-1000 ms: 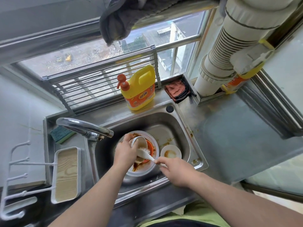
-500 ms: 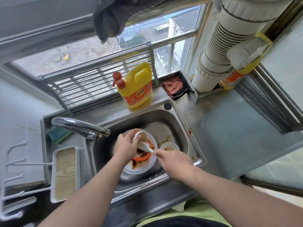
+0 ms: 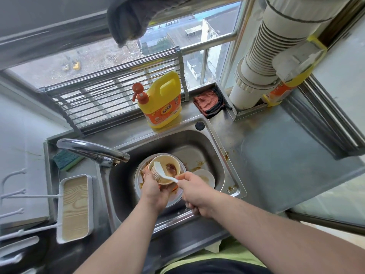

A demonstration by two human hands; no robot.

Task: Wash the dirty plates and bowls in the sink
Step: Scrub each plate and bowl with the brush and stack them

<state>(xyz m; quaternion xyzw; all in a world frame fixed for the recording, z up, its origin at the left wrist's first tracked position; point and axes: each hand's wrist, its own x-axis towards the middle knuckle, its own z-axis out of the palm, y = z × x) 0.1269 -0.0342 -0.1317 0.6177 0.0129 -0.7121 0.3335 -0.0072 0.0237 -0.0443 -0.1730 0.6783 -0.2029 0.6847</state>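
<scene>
Your two forearms are bare, no sleeves, watch or rings showing. At the frame's bottom edge you wear a lime-green fabric top above a dark garment.

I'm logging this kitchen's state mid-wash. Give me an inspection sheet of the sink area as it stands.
Surface: steel counter, brown stains beside the sink.
Job's things: dirty bowl held over a sauce-smeared plate; small dish beside it.
Clutter: soap bottle, sponge, red cloth, tray.
Hands: left hand holds the bowl; right hand grips a white brush.
Cables: nothing seen.
Surroundings: tap, no water seen running; window rack; white pipe.
</scene>
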